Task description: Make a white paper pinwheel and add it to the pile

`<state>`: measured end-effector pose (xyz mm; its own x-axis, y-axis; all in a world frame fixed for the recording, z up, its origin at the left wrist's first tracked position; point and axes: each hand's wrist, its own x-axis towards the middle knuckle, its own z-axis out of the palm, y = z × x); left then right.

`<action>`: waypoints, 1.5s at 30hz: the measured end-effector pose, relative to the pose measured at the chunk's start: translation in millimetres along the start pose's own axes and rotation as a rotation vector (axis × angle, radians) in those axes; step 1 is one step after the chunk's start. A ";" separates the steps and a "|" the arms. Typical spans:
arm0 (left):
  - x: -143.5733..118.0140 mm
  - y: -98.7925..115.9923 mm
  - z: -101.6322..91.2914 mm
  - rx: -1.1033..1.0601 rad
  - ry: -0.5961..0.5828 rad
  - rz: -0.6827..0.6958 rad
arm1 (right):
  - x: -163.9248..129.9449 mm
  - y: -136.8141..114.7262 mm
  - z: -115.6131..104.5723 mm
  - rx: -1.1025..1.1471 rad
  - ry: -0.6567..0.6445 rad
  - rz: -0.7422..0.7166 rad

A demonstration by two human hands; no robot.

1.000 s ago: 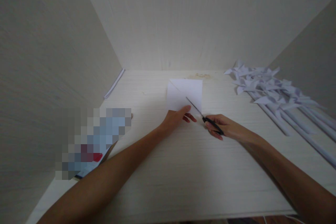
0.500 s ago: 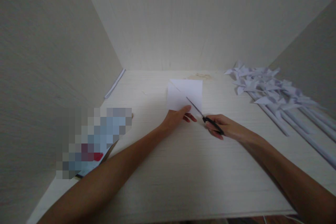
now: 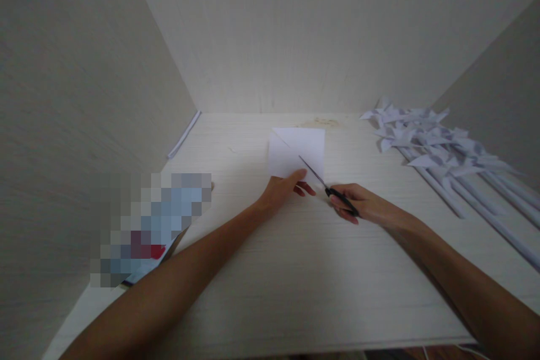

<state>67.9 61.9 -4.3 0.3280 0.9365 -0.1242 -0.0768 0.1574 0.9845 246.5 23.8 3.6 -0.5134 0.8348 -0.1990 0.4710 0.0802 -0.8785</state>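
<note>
A white square of paper is in front of me, with a diagonal slit running inward from its far left corner. My left hand grips its near edge, thumb on top and fingers underneath. Black-handled scissors are in my right hand, fingers wrapped round the handles. Their blades lie diagonally over the near right part of the paper, tips pointing toward its middle. The blades look closed or nearly closed along the paper's near right corner.
Several white paper pinwheels on rolled paper sticks lie at the right. One rolled paper stick rests against the left wall. A blurred-out flat item lies at the left beside my forearm. Walls enclose the back and both sides.
Almost nothing differs. Both hands, the paper and the scissors stay in nearly the same place.
</note>
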 end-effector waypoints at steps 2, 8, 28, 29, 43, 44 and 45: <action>-0.3 0.5 0.3 0.009 -0.004 0.001 | 0.1 0.0 -0.1 0.001 0.003 0.006; -1.7 1.3 1.5 0.026 0.021 -0.006 | 0.0 -0.5 0.6 0.005 -0.003 -0.002; 7.8 -3.9 -4.2 -0.089 0.163 0.122 | 19.0 1.0 20.3 0.417 0.732 -0.034; 7.3 -4.1 -3.2 -0.071 0.131 0.113 | 21.0 1.5 21.6 0.424 0.765 -0.061; -1.9 5.8 5.2 0.147 0.027 0.042 | 25.5 3.5 25.5 0.399 0.783 -0.175; -2.2 5.7 5.1 0.154 0.028 0.035 | 26.6 3.5 25.9 0.409 0.783 -0.184; -2.2 5.2 4.8 0.159 0.028 0.032 | 27.9 3.3 26.4 0.416 0.781 -0.190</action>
<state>71.3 59.2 1.8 0.3011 0.9490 -0.0932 0.0639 0.0775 0.9949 214.8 33.0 -16.3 0.1483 0.9717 0.1837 0.0525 0.1778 -0.9827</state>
